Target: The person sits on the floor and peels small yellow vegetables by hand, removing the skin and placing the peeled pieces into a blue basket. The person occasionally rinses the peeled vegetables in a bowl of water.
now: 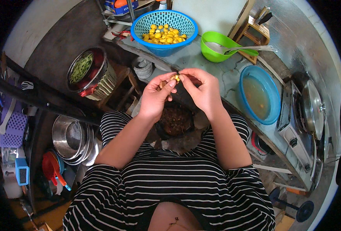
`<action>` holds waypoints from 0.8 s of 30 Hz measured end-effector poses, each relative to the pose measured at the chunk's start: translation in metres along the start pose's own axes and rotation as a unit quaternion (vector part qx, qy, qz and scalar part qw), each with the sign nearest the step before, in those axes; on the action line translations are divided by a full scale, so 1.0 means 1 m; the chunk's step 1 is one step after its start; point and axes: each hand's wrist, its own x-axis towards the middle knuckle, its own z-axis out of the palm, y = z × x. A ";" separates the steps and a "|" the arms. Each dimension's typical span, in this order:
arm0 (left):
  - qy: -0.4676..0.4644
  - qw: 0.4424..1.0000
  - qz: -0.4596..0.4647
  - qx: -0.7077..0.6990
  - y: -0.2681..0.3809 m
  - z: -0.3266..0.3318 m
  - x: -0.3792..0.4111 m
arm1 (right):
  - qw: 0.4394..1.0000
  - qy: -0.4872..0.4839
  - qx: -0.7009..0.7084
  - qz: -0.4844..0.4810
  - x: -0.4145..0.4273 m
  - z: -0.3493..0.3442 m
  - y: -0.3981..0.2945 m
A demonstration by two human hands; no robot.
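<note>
My left hand (158,93) holds a small, partly peeled yellow piece of food (175,77), perhaps a chestnut, between thumb and fingers, with something brown in the curled fingers. The fingertips of my right hand (200,88) meet at its right side; whether they pinch a bit of skin cannot be told. Beyond the hands, a blue basin with a colander (164,46) holds many similar yellow pieces. Under my hands, between the knees, a dark container (174,118) holds brown scraps.
On the counter (185,59) stand a green bowl (216,53) with a ladle, a blue basin of cloudy water (257,95) and a gas stove (296,141). Sliced greens (81,68) fill a bowl at the left, above stacked metal basins (69,135).
</note>
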 end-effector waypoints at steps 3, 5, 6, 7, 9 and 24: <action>0.001 0.998 0.037 0.044 -0.002 -0.002 0.000 | 0.998 -0.017 -0.019 -0.053 -0.001 0.000 -0.004; 0.004 0.998 0.042 0.048 0.000 -0.001 -0.002 | 0.997 -0.011 -0.040 -0.068 -0.002 0.001 -0.005; 0.009 0.999 0.038 0.034 0.001 0.000 -0.002 | 0.996 -0.009 -0.050 -0.077 -0.001 0.002 -0.005; 0.013 0.999 0.035 0.020 0.003 0.001 -0.003 | 0.995 -0.009 -0.051 -0.082 -0.001 0.002 -0.005; 0.019 0.999 0.032 0.009 0.004 0.000 -0.003 | 0.994 -0.009 -0.054 -0.092 -0.001 0.002 -0.004; 0.041 0.992 0.042 0.112 0.013 -0.007 -0.014 | 0.977 -0.060 -0.171 -0.111 -0.003 0.009 -0.019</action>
